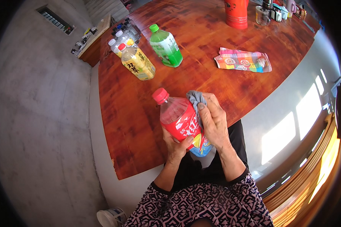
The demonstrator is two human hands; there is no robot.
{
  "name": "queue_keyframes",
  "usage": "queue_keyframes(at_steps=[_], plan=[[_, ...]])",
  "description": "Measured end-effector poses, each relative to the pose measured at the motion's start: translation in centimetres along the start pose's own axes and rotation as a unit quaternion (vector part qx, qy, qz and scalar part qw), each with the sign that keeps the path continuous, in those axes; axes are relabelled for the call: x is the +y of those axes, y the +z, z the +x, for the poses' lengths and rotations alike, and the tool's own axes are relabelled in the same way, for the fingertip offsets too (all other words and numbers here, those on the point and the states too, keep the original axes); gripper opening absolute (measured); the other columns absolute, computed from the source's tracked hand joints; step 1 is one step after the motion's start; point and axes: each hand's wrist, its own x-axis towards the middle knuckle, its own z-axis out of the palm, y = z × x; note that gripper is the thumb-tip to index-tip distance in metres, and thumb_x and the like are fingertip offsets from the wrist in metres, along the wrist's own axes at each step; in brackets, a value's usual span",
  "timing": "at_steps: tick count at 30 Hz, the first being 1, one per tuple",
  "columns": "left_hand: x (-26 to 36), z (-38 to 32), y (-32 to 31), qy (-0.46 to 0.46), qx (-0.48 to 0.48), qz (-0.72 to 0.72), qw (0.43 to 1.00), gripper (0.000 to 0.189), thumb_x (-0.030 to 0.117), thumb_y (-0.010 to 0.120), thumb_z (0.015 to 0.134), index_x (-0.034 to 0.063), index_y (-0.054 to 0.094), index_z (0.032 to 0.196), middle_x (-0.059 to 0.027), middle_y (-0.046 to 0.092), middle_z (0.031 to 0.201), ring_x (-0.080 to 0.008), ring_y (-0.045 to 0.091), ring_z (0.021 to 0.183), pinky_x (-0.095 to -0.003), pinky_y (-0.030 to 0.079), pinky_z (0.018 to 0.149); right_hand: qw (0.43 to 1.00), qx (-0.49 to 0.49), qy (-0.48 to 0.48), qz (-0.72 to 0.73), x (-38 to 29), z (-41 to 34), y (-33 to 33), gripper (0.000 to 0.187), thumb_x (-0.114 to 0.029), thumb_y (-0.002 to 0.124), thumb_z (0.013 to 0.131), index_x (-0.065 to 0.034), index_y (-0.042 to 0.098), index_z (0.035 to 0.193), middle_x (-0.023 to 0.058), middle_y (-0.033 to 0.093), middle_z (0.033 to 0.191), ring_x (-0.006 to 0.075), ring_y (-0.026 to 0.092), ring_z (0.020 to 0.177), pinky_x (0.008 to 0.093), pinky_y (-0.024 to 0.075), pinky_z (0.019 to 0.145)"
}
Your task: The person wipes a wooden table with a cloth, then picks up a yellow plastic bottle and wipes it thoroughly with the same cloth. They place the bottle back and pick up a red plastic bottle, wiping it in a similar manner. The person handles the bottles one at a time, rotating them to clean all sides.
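A clear plastic drink bottle [178, 122] with a red cap and a red label tilts over the table's near edge, its cap pointing up and to the left. My left hand [176, 144] grips it around the lower part, thumb across the label. In my right hand [214, 122] is a bunched grey cloth [196, 98], pressed against the bottle's right side near the shoulder. The bottle's far side is hidden.
On the wooden table [125, 119] stand a yellow-labelled bottle [137, 62], a green bottle [167, 46] and several other bottles behind. A folded colourful cloth [244, 61] lies to the right. Farther back are a red cylindrical container [236, 14] and a glass mug [262, 15]. A bucket [112, 217] sits on the floor.
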Motion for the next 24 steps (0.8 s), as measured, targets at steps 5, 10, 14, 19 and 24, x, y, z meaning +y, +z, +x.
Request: queue_keyframes(at_steps=[5,10,14,19,24], plan=[[0.4,0.6,0.4,-0.002,0.021,-0.029,0.999,0.085,0.01,0.078,0.066,0.0041,0.03,0.136,-0.0108,0.05,0.123,-0.0193,0.055,0.107,-0.0357,0.047,0.094,0.998,0.001,-0.044,-0.039,-0.2,-0.7,0.0,0.033,-0.004,0.057,0.083,0.0016,0.06,0.116,0.0164,0.054,0.11,0.0309,0.053,0.099,0.0356,0.0429,0.088],[0.7,1.1,0.3,0.037,0.038,0.001,0.999,0.071,0.021,0.073,0.071,0.0015,0.04,0.131,-0.0082,0.053,0.119,-0.0196,0.056,0.108,-0.0342,0.048,0.093,0.947,-0.012,-0.239,-0.213,-0.6,-2.9,0.7,0.049,-0.005,0.066,0.065,-0.0037,0.066,0.114,0.0117,0.055,0.112,0.0288,0.05,0.096,0.0383,0.042,0.083],[1.0,0.7,0.3,-0.008,0.031,-0.046,0.998,0.082,0.007,0.078,0.064,0.0045,0.035,0.133,-0.0089,0.052,0.121,-0.0185,0.055,0.108,-0.0346,0.047,0.094,0.942,-0.001,-0.252,-0.223,-0.6,-2.8,0.6,0.05,-0.003,0.065,0.063,-0.0047,0.066,0.113,0.0107,0.056,0.111,0.0278,0.049,0.095,0.0377,0.0414,0.084],[0.7,0.2,-0.1,-0.009,-0.017,-0.027,0.999,0.082,0.009,0.079,0.064,0.0035,0.034,0.132,-0.0092,0.051,0.121,-0.0177,0.055,0.107,-0.0336,0.047,0.094,0.978,0.016,-0.15,-0.141,-1.0,-1.8,0.3,0.047,0.001,0.061,0.07,-0.0034,0.063,0.117,0.0127,0.055,0.111,0.0279,0.051,0.099,0.0367,0.0418,0.086],[0.2,-0.4,-1.2,-0.03,-0.031,0.037,0.998,0.095,0.029,0.085,0.059,0.0017,0.033,0.134,-0.0107,0.05,0.123,-0.0201,0.054,0.109,-0.0365,0.046,0.093,0.997,-0.025,-0.01,0.068,-1.3,-0.7,-0.9,0.031,-0.005,0.054,0.088,0.0018,0.06,0.117,0.0151,0.054,0.112,0.0264,0.053,0.104,0.0318,0.0418,0.09]])
